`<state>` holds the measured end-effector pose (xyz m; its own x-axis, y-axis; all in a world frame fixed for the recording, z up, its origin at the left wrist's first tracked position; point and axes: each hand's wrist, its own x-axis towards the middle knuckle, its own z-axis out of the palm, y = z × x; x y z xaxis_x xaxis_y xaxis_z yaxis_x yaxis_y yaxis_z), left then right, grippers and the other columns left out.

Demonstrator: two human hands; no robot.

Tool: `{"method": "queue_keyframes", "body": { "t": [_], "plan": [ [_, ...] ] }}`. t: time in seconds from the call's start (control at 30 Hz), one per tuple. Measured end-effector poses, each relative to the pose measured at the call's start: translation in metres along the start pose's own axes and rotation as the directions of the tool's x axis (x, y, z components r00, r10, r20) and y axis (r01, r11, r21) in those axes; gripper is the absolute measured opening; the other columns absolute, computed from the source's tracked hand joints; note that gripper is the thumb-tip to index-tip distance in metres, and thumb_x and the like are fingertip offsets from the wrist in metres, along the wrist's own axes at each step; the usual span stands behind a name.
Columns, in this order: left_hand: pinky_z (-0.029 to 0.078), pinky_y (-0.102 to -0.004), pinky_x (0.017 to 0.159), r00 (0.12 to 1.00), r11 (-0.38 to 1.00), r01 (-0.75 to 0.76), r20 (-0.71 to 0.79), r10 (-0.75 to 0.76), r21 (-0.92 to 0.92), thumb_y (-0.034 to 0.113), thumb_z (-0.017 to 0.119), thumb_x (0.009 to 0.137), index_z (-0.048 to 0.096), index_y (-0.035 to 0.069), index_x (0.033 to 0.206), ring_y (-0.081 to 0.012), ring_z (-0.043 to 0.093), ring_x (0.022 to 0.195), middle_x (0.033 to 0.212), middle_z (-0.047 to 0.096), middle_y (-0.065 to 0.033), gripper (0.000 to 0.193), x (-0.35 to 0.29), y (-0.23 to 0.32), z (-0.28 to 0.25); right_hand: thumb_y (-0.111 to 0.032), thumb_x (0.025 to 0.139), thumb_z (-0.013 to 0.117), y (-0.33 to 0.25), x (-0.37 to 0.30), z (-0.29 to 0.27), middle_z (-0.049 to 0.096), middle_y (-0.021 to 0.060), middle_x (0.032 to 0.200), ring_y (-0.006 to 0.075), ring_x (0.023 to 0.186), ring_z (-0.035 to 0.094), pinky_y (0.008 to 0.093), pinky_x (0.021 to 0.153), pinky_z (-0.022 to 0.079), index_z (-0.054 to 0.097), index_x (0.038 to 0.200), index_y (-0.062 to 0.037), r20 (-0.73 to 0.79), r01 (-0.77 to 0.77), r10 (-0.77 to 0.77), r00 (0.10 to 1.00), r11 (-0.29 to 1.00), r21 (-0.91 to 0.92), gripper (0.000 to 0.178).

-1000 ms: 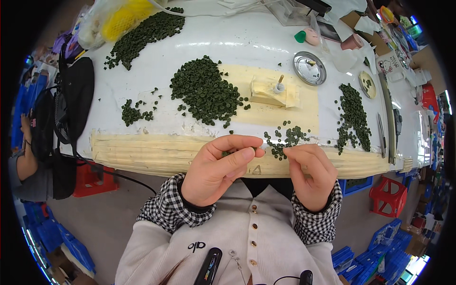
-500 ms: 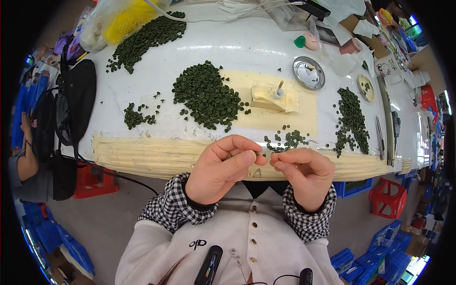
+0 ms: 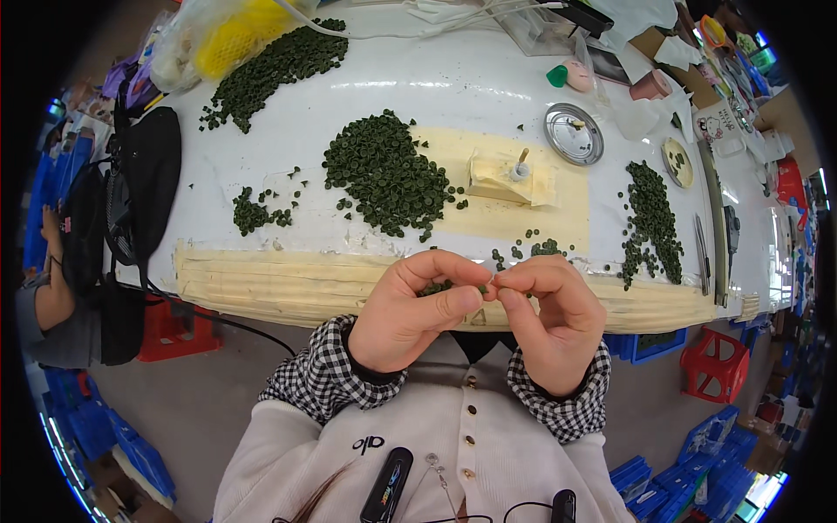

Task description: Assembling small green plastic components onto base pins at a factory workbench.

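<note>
Basically, left hand [image 3: 423, 307] is pinching a tiny green piece [image 3: 483, 289] on the near side of the taped block [image 3: 510, 180]; right hand [image 3: 555, 318] narrow, can't tell if gripping. Looks like two-handed fiddling; next move calls for steady fingertips.

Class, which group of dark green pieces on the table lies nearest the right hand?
The small loose cluster just beyond the right hand; the big middle heap, back-left heap, front-left scatter and right strip lie farther off.
</note>
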<state>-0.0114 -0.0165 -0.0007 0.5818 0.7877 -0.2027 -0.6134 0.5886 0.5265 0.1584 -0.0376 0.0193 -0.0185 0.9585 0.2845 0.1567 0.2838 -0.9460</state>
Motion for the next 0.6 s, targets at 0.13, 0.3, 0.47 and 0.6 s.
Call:
{"method": "queue_keyframes", "body": {
  "t": [0.13, 0.3, 0.47, 0.6],
  "plan": [
    [0.037, -0.0163, 0.054, 0.999, 0.999, -0.032, -0.008, 0.032, -0.028, 0.001, 0.060, 0.084, 0.061, 0.001, 0.096, -0.0031, 0.048, 0.064, 0.091, 0.062, -0.0066, 0.012, 0.000, -0.003, -0.001, 0.007, 0.073, 0.062, 0.000, 0.000, 0.004, 0.061, 0.0106, 0.088, 0.0179, 0.081, 0.058, 0.0266, 0.072, 0.046, 0.061, 0.085, 0.0024, -0.031, -0.014, 0.015, 0.999, 0.999, 0.029, 0.012],
    [0.038, -0.0159, 0.054, 0.993, 0.995, -0.098, -0.063, 0.098, 0.007, 0.001, 0.061, 0.083, 0.062, 0.001, 0.093, -0.0027, 0.048, 0.065, 0.087, 0.062, -0.0044, 0.010, 0.001, -0.009, 0.001, 0.007, 0.072, 0.063, 0.002, -0.003, 0.010, 0.061, 0.0111, 0.089, 0.0184, 0.082, 0.058, 0.0271, 0.073, 0.046, 0.061, 0.085, 0.0023, -0.082, -0.017, 0.021, 0.996, 0.999, 0.042, 0.013],
    [0.037, -0.0155, 0.053, 0.985, 0.990, -0.136, -0.099, 0.140, 0.048, 0.001, 0.060, 0.083, 0.062, 0.002, 0.093, -0.0021, 0.047, 0.064, 0.086, 0.062, -0.0030, 0.010, 0.002, -0.010, 0.007, 0.008, 0.072, 0.063, 0.002, -0.004, 0.013, 0.061, 0.0116, 0.089, 0.0187, 0.083, 0.059, 0.0265, 0.073, 0.047, 0.062, 0.086, 0.0021, -0.102, 0.045, -0.045, 0.994, 0.999, -0.006, 0.015],
    [0.035, -0.0150, 0.052, 0.979, 0.984, -0.166, -0.108, 0.172, 0.068, 0.003, 0.060, 0.085, 0.062, 0.002, 0.094, -0.0019, 0.047, 0.062, 0.086, 0.062, -0.0029, 0.010, 0.002, -0.010, 0.005, 0.009, 0.072, 0.063, 0.001, -0.006, 0.014, 0.061, 0.0127, 0.091, 0.0202, 0.081, 0.061, 0.0259, 0.070, 0.048, 0.063, 0.093, 0.0020, -0.061, 0.164, -0.174, 0.983, 0.977, -0.138, 0.023]
  ]
}}
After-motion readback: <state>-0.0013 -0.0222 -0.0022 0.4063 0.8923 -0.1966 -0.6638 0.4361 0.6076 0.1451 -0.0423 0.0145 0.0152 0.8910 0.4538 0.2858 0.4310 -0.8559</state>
